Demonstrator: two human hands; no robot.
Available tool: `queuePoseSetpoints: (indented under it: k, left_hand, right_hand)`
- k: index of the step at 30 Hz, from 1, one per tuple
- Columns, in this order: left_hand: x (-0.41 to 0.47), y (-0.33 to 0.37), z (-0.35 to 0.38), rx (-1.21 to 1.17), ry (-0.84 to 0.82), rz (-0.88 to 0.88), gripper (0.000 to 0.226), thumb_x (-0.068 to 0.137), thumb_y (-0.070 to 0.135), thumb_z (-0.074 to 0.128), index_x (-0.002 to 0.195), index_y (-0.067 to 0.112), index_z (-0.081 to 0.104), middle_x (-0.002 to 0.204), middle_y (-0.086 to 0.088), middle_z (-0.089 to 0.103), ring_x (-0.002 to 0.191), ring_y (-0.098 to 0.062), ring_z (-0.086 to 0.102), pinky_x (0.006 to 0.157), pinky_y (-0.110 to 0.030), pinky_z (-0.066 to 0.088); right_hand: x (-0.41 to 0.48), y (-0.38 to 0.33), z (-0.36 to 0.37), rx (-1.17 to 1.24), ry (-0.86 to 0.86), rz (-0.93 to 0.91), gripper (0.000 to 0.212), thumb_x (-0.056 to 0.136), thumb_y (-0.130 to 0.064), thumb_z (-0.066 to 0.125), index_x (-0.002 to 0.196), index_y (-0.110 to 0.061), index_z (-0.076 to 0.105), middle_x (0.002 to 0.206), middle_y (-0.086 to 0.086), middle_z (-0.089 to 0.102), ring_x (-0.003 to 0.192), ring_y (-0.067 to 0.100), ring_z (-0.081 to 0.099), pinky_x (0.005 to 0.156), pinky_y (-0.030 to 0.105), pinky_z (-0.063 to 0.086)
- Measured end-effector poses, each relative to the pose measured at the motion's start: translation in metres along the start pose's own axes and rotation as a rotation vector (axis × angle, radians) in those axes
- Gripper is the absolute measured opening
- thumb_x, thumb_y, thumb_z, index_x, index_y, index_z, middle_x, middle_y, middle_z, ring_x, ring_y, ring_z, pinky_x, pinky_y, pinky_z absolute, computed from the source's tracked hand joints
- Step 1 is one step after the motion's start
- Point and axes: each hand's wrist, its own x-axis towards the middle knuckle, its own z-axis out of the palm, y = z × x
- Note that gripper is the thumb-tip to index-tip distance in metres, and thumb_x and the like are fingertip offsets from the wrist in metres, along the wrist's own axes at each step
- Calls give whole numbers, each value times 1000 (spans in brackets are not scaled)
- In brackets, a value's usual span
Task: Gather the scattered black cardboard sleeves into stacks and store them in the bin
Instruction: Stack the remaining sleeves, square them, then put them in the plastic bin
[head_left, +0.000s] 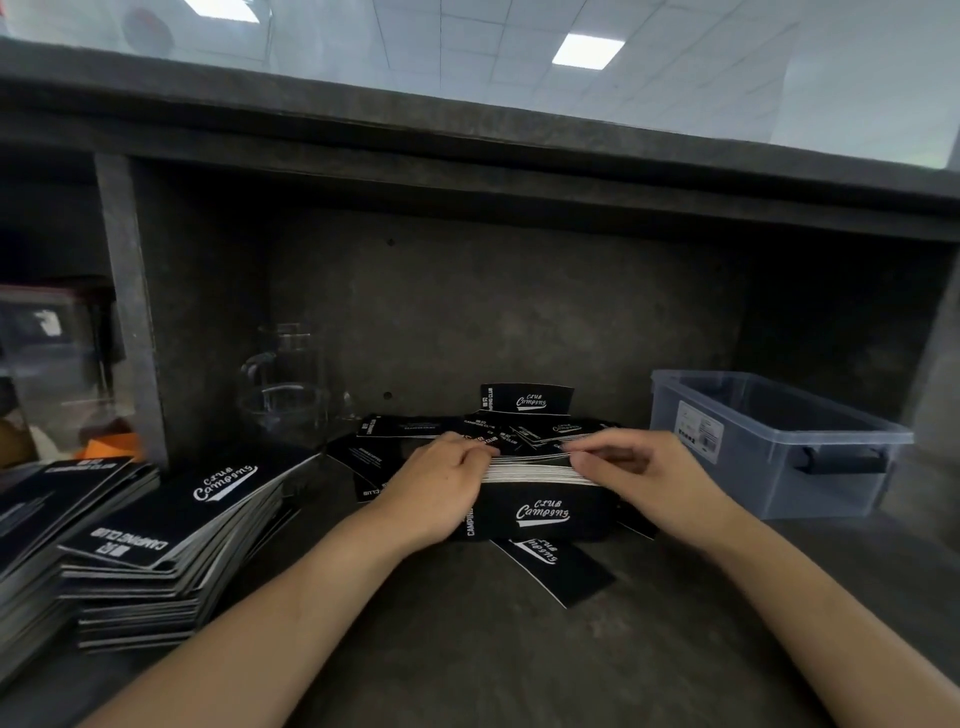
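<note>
1. The left hand (441, 488) curls round the left end of the held stack (540, 512). The right hand (639, 473) grips the right end, its fingertips (576, 453) bent over the top edges. Holding both ends looks meant to square the sleeves into one block.

2. The held stack stands on its long edge on the surface (467, 660), printed face toward the person and pale card edges on top. Standing it this way probably lets the surface level the bottom edges while the hands press the ends flush.

3. A single sleeve (563, 571) lies flat just in front of the stack, partly under it. More loose sleeves (415, 427) lie overlapping behind the hands, and one leans up at the back (527, 399). They are near enough to be added without a long reach.

4. The bin (769, 441) sits open to the right, near the right hand. No sleeves can be seen inside it, so storing seems not yet begun.

5. The finished stacks (171, 540) lie flat at the left, somewhat fanned, likely parked there out of the working area.

6. A glass jug (285, 387) stands at the back left, apart from the sleeves.
</note>
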Motion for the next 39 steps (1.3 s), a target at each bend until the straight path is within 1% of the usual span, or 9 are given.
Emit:
queuePoseSetpoints:
  k: [9,13,16,18,23,28,31,35,39]
  left_hand:
    - [-5,1,1,49,25,-10,39,107,39,35,128,33,67,129,2,61,124,-21,56,109,-41,42]
    - [-4,0,1,54,26,15,39,108,35,35,122,22,69,125,-2,65,122,-22,57,107,-40,42]
    - [-5,1,1,55,41,39,39,109,31,34,119,16,69,123,-3,65,118,-20,58,105,-36,43]
    - [-6,0,1,52,34,70,38,109,28,34,112,12,69,111,-3,63,109,-19,59,98,-34,44]
    - [-8,0,3,44,49,133,35,109,28,36,91,9,60,91,4,49,83,-5,52,74,-23,34]
    - [-12,0,3,-7,97,200,23,108,26,39,128,24,51,120,10,52,104,8,50,83,1,33]
    - [-12,-1,3,9,84,252,29,109,24,36,118,24,63,111,11,62,102,2,57,86,-12,38]
    - [-13,-3,4,91,142,182,42,107,44,35,76,28,58,76,3,66,81,-15,62,76,-39,50]
    - [-11,-1,4,67,153,152,44,105,43,43,67,25,54,67,4,58,74,-17,56,67,-36,43]
  right_hand:
    - [1,-3,-7,-165,80,-67,6,85,-24,78,89,-27,80,89,-17,78,90,-3,72,86,20,57]
    - [1,1,-10,-252,297,-184,10,94,-16,68,91,-25,70,90,-13,76,87,-1,71,79,18,57]
    - [8,8,-21,-132,557,-7,6,103,-21,55,97,-22,57,85,-4,71,65,13,70,57,29,57]
    - [11,17,-26,-12,630,197,12,106,-25,51,106,-14,56,79,3,68,49,16,63,42,26,48]
    - [13,23,-7,286,315,554,12,105,-9,51,99,-6,61,72,7,46,49,13,40,38,24,37]
    - [14,19,-2,408,88,699,19,102,-13,56,83,-10,57,55,-2,37,37,4,26,31,16,20]
    - [9,10,-3,321,-63,660,30,105,-24,50,78,-12,54,49,-5,39,36,4,23,32,16,13]
    - [-2,-13,0,106,-131,532,69,97,-71,29,82,-13,63,50,-8,39,43,8,33,41,18,24]
    - [-5,-17,-1,-77,59,131,59,95,-64,30,89,-26,75,62,-25,61,72,-3,58,72,19,39]
